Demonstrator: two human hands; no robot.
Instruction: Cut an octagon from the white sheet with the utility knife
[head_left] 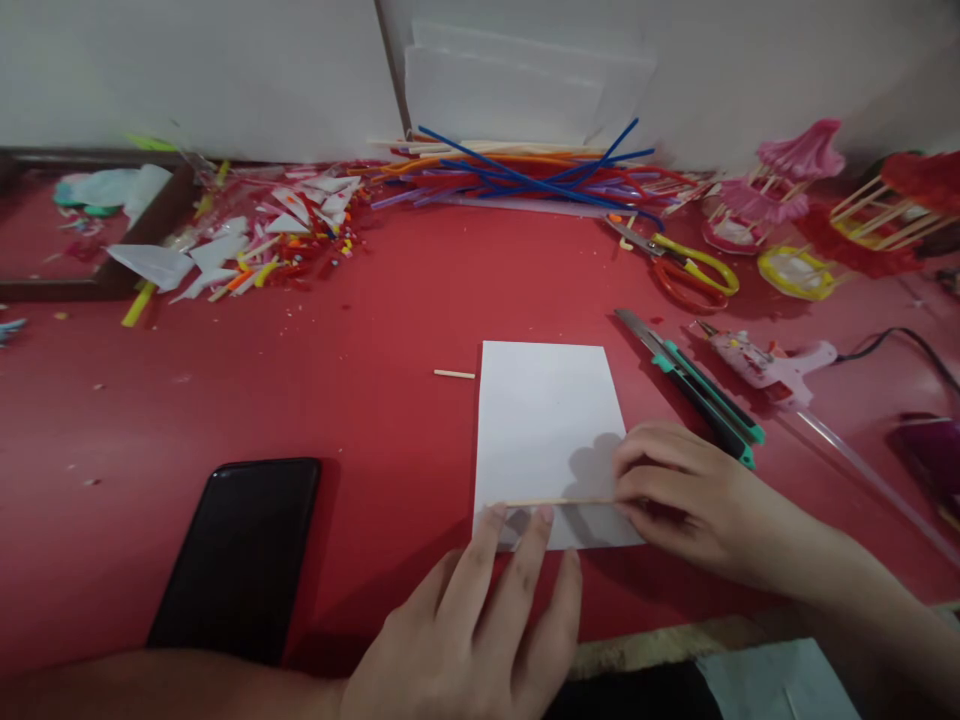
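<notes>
Holding a thin wooden stick flat across the near part of a white sheet of paper on a red table, with the right hand pinched tight on its right end and the left hand spread, fingers apart, fingertips down at its left stretch. Joined just beyond the sheet's left edge by a short stick piece, and farther left, near the left forearm, by a black phone. Flanked on the right by a green-and-black cutter, close to the right hand, and by a pink glue gun with a clear rod at its back. Bordered toward the wall by scissors with yellow and red handles, by a heap of coloured rods topped with blue, and by mixed scraps beside a dark-framed tray.
</notes>
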